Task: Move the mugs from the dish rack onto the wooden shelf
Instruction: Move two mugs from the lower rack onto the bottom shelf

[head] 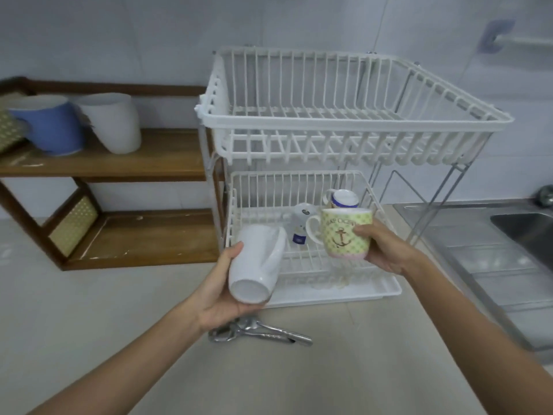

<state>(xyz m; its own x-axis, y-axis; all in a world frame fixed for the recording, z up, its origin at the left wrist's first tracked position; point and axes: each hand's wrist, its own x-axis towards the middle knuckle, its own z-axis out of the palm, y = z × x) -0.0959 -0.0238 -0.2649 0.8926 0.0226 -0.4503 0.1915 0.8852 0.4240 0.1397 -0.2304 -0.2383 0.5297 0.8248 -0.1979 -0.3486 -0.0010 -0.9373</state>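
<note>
Two-tier dish rack (356, 121) stands at centre on the counter (89, 324), against the wall. Wooden shelf (119, 163) stands to its left, just beside it; two mugs (110, 124) sit on its upper board. Sink (526, 232) lies to the right. Two further mugs (344, 199) rest in the rack's lower tier (upper tier holds nothing). Tongs (260, 332) lie on the counter before the rack.

The single head-worn camera is looking forward and down from the person's own standpoint, sitting close over the table (104, 310). It is facing the dish rack (353, 121) at the wall, with the wooden shelf (119, 163) lying toward the left edge.
</note>
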